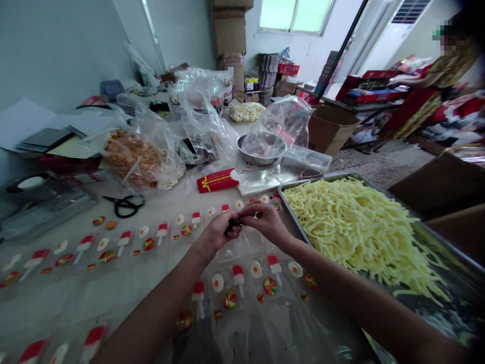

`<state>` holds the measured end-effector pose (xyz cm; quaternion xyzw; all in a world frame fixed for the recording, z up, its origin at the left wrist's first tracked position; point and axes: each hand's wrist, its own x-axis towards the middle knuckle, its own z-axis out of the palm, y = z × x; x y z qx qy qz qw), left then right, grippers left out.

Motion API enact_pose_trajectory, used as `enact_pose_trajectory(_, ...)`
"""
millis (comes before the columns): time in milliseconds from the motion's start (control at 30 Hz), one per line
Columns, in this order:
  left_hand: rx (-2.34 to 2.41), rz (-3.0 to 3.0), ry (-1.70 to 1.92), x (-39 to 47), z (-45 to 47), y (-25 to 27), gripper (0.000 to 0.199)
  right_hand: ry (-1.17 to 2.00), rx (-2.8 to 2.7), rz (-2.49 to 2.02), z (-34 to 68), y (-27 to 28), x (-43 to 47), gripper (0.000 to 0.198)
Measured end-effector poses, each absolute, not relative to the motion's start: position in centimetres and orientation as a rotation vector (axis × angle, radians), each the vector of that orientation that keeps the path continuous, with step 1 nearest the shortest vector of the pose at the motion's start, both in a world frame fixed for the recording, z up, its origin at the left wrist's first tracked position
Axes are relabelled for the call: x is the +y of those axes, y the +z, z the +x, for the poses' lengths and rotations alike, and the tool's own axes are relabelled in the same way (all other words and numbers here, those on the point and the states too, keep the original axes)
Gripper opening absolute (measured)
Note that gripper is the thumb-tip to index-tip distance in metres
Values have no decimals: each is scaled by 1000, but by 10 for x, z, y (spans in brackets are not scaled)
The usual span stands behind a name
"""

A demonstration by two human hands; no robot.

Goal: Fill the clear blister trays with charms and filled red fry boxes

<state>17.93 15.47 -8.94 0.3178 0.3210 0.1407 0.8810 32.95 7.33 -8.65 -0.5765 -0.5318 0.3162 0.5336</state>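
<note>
Dark small piece [234, 223] pinched between left hand [222, 232] and right hand [265, 220], fingertips of both closed on it, possibly a candy, too small to tell. Held just left of metal tray [447, 247] heaped with yellow strips [356, 227], above clear plastic trays [242, 283] of small candies. Black scissors [125, 205] well left of tray. Red sleeve [217, 180] and steel bowl [260, 149] beyond tray's far-left corner.

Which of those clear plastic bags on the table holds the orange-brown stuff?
The big bag at the left, just behind the black scissors. The bag over the metal bowl looks nearly empty, and the far bag holds pale yellow pieces.
</note>
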Motion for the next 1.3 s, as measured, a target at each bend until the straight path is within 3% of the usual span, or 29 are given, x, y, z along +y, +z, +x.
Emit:
enact_pose_trajectory(200, 857, 853, 467, 163, 151, -82, 24, 945, -1047, -1654, 371, -83, 116, 23)
enact_pose_trajectory(400, 832, 884, 499, 173, 124, -72, 22, 775, -1369, -1983, 387, -106, 156, 12)
enact_pose_trajectory(500, 755, 798, 537, 176, 117, -76, 17, 726, -1445, -1965, 388, -115, 159, 12)
enact_pose_trajectory(667, 707, 639, 563, 177, 113, -86, 12, 782, -1314, -1808, 387, -113, 151, 34)
enact_pose_trajectory(767, 772, 598, 587, 172, 116, -88, 15, 828, -1279, -1660, 369, -97, 138, 37)
enact_pose_trajectory(1000, 787, 503, 580, 147, 127, -86, 30, 845, -1453, -1322, 294, -78, 95, 22)
enact_pose_trajectory(1200, 859, 440, 667, 150, 112, -75, 21, 872, -1313, -1498, 295, -94, 116, 16)
enact_pose_trajectory(1300, 907, 341, 685, 165, 90, -63, 26, 766, -1400, -1677, 297, -102, 146, 12)
